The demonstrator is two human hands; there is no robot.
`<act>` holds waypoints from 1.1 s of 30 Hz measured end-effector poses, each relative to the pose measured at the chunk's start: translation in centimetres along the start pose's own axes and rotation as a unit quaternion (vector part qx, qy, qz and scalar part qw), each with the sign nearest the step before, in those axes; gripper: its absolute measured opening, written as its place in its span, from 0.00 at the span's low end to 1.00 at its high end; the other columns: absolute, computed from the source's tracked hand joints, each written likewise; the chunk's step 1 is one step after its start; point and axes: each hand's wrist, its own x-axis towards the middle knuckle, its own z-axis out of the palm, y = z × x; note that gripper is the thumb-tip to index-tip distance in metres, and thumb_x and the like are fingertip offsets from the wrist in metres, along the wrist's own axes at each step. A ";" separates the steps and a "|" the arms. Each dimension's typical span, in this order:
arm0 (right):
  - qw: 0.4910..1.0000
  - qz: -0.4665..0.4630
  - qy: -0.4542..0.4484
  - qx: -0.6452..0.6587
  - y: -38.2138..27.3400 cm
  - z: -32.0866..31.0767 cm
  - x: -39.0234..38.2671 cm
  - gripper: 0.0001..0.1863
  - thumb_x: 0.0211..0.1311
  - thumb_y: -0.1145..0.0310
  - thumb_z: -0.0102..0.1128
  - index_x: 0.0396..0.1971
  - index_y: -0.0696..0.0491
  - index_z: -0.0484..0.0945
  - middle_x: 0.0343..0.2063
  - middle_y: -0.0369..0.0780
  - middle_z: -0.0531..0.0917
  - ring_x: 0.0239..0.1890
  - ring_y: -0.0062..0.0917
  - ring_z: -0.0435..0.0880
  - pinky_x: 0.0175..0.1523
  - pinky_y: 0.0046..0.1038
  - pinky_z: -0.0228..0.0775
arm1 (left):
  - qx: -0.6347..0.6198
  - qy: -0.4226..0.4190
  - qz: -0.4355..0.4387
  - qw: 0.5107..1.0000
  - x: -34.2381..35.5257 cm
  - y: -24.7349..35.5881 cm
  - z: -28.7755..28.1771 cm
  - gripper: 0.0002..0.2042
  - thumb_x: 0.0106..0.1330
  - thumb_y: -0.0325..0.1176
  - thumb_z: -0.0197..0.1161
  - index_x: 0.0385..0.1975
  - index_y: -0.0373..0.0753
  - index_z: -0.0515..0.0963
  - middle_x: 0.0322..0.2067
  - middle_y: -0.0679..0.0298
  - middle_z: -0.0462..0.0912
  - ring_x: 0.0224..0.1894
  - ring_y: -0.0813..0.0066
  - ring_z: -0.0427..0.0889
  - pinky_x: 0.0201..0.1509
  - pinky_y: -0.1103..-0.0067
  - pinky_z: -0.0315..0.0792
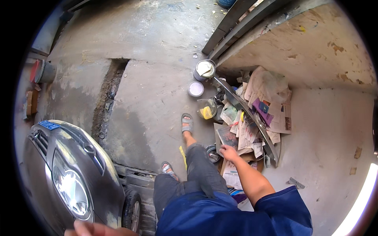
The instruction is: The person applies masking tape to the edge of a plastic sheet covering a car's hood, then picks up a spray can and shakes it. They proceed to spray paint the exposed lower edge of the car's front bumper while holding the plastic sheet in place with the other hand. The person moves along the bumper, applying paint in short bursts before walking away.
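My right hand reaches down to the right, over a heap of old newspapers. Its fingers are bent together at the edge of a dark printed sheet; whatever lies between them is hidden. At the bottom edge, in front of a grey car with light filler patches, part of my left hand shows. Its fingers look curled, and the frame cuts off the rest, so anything in them cannot be seen. A dark curved panel leans across the newspapers.
Open paint cans and a pale lilac-topped tub stand ahead on the concrete. A clear container with something yellow sits by the heap. A debris-filled trench runs ahead of the car. A stained wall rises at right.
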 end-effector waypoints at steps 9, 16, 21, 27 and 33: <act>0.978 -0.095 0.024 -0.184 -10.0 -6.6 23.1 0.19 0.59 0.64 0.55 0.47 0.58 0.77 0.44 0.51 0.82 0.48 0.46 0.80 0.55 0.39 0.71 | 0.351 -0.328 -0.701 0.527 -28.2 -26.8 1.6 0.30 0.66 0.50 0.56 0.65 0.41 0.66 0.64 0.46 0.65 0.65 0.45 0.63 0.67 0.58 0.60; 0.881 -0.124 0.085 -0.449 -11.1 -6.2 37.1 0.14 0.58 0.69 0.52 0.43 0.59 0.75 0.45 0.51 0.79 0.52 0.44 0.76 0.56 0.38 0.71 | 0.366 -0.357 -0.784 0.351 -35.2 -32.8 4.1 0.37 0.62 0.54 0.58 0.70 0.48 0.57 0.72 0.43 0.39 0.70 0.33 0.47 0.67 0.49 0.56; 0.783 0.123 0.066 -0.606 -8.5 -6.3 42.1 0.22 0.62 0.65 0.52 0.53 0.59 0.70 0.52 0.53 0.73 0.57 0.47 0.70 0.58 0.45 0.66 | 0.406 -0.316 -0.759 0.399 -38.3 -33.9 3.4 0.32 0.59 0.49 0.60 0.64 0.45 0.67 0.70 0.45 0.49 0.68 0.36 0.53 0.66 0.50 0.57; 0.733 0.229 -0.077 -0.636 -7.1 -6.2 42.9 0.30 0.57 0.60 0.61 0.59 0.55 0.68 0.55 0.49 0.74 0.59 0.46 0.74 0.59 0.45 0.67 | 0.412 -0.291 -0.752 0.424 -38.3 -34.1 3.8 0.29 0.57 0.46 0.62 0.60 0.44 0.72 0.68 0.45 0.54 0.67 0.37 0.55 0.66 0.52 0.58; 0.838 0.184 0.012 -0.514 -12.0 -6.0 40.3 0.30 0.53 0.61 0.63 0.56 0.56 0.71 0.50 0.47 0.78 0.58 0.43 0.75 0.57 0.39 0.72 | 0.422 -0.269 -0.747 0.438 -38.9 -33.4 3.6 0.27 0.56 0.45 0.62 0.58 0.43 0.74 0.67 0.45 0.56 0.66 0.38 0.56 0.65 0.52 0.59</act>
